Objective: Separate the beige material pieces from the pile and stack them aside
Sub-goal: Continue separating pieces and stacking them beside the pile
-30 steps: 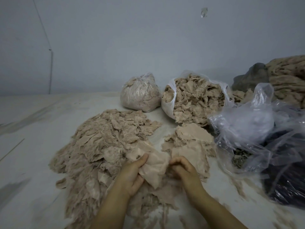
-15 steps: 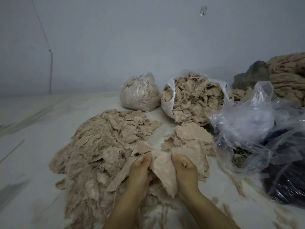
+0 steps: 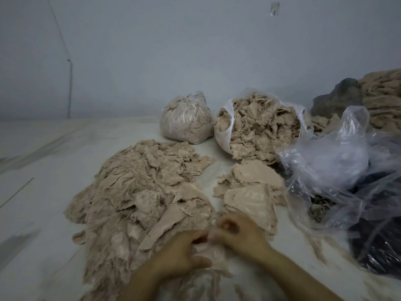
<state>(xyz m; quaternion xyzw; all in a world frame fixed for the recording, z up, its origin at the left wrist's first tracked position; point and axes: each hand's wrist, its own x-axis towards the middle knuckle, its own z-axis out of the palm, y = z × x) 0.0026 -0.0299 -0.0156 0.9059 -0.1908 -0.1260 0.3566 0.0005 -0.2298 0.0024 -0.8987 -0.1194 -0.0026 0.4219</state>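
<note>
Left hand: my left hand (image 3: 182, 255) sits at the near edge of the pile, fingers curled onto a beige piece (image 3: 208, 253); motion blur hides the exact grip.
Right hand: my right hand (image 3: 238, 232) touches the left just right of it, fingers bent and pinching the same piece, blurred too.
Pile: the big heap of beige scraps (image 3: 138, 192) spreads left and away from my hands on the white table (image 3: 43, 170).
Stack aside: flatter sorted pieces (image 3: 249, 187) lie just right of the pile, apart from it by a strip of table.
Bags: beyond the pile, a tied bag (image 3: 186, 118) and an open bag (image 3: 260, 131) full of scraps.
Obstruction: right of the stack, crumpled clear plastic (image 3: 329, 170) over dark material (image 3: 379, 246) crowds its edge.
</note>
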